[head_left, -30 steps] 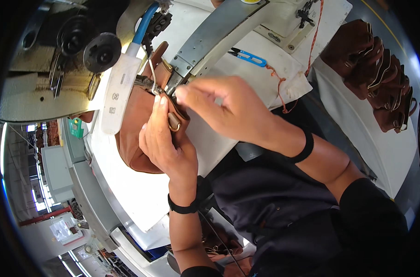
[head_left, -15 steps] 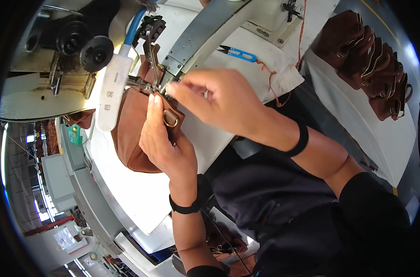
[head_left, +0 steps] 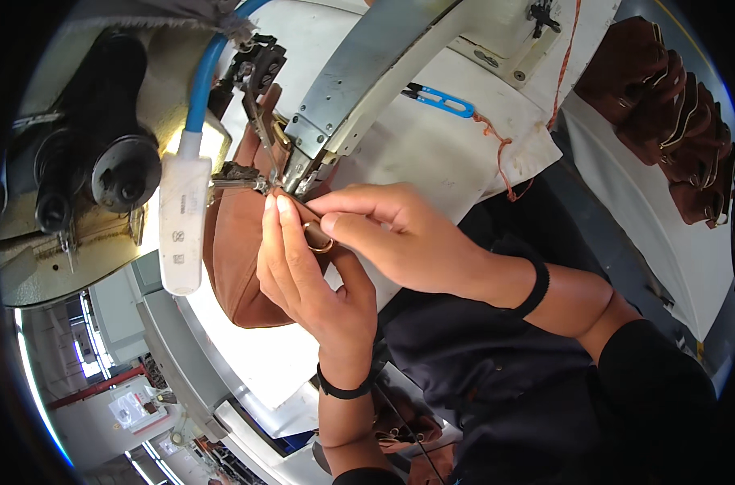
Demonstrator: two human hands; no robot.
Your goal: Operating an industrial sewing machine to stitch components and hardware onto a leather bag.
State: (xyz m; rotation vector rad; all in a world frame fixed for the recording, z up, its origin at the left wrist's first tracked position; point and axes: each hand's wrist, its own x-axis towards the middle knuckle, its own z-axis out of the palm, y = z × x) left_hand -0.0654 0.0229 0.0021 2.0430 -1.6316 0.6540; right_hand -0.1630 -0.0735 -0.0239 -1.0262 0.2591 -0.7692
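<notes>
A brown leather-like bag piece (head_left: 242,275) lies at the sewing machine (head_left: 355,77), one edge at the needle and presser foot (head_left: 280,179). A small tab with a gold-coloured ring (head_left: 317,238) sits by that edge. My left hand (head_left: 315,287) grips the piece, its long fingers pressed together on top, fingertips close to the presser foot; its thumb is partly hidden by the ring tab. My right hand (head_left: 412,234) is closed, thumb and index finger pinching the same edge just above the ring. What lies beneath the piece is hidden.
Blue thread snips (head_left: 442,100) lie on the white work surface (head_left: 384,162) beside loose orange thread (head_left: 505,149). A white lamp bar (head_left: 184,230) hangs at the left. Several brown bags (head_left: 667,113) are stacked at the far right.
My right hand has come down from beside the needle and now pinches the edge near the ring. My left hand stays on the piece. The whole view has shifted slightly.
</notes>
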